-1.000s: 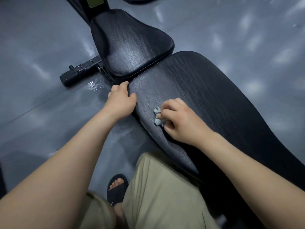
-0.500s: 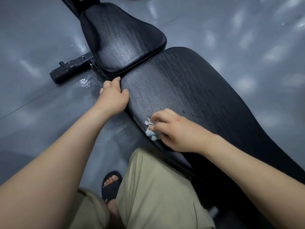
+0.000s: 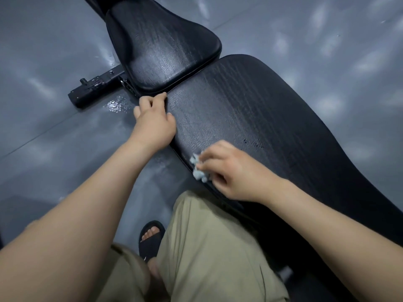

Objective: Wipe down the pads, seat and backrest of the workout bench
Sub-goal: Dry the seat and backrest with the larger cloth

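The black workout bench lies flat across the view. Its long backrest pad (image 3: 250, 110) runs from the centre to the lower right, and the smaller seat pad (image 3: 163, 46) sits beyond it at the top. My right hand (image 3: 231, 173) presses a crumpled pale blue wipe (image 3: 197, 170) onto the backrest's near edge. My left hand (image 3: 154, 118) grips the backrest's corner by the gap to the seat. Faint wet streaks show on both pads.
A black frame foot (image 3: 93, 90) sticks out on the grey floor left of the seat, with a small wet patch (image 3: 115, 104) beside it. My khaki-trousered legs (image 3: 209, 247) and a sandalled foot (image 3: 150, 236) stand against the bench's near side.
My right hand has slid the wipe along the backrest's near edge toward me, away from the seat. My left hand has kept its hold on the corner.
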Motion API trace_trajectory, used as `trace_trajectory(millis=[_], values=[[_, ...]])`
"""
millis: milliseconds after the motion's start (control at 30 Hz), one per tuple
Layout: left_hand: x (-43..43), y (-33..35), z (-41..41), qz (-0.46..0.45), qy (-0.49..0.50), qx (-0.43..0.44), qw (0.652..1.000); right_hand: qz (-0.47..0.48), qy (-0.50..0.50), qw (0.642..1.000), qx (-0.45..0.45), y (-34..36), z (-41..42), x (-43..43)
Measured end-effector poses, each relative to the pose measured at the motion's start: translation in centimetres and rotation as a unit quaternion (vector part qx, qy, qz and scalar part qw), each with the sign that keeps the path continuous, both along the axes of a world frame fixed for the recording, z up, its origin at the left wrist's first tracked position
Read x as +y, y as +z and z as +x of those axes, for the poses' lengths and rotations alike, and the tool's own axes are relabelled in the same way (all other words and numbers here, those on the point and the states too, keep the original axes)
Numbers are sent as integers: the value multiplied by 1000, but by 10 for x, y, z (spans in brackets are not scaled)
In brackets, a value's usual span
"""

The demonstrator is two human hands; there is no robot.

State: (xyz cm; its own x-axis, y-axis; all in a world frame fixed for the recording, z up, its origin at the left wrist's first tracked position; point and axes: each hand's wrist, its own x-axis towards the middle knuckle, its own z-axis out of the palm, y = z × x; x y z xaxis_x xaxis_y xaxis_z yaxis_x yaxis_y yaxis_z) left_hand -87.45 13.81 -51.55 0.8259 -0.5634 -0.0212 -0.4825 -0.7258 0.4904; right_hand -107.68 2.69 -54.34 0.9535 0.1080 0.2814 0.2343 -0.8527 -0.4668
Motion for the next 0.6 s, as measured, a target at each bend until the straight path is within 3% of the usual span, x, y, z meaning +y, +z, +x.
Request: trace_trajectory(millis=[100, 333, 600], values=[[-2, -1, -6, -11, -39, -90, 995, -8, 6, 1000, 21, -1, -23, -7], [-10, -17, -16, -39, -62, -159, 985, -4, -72, 997, -15, 2, 15, 4], [-31, -30, -52, -25, -177, -244, 953, -15, -89, 994, 61, -8, -82, -14]])
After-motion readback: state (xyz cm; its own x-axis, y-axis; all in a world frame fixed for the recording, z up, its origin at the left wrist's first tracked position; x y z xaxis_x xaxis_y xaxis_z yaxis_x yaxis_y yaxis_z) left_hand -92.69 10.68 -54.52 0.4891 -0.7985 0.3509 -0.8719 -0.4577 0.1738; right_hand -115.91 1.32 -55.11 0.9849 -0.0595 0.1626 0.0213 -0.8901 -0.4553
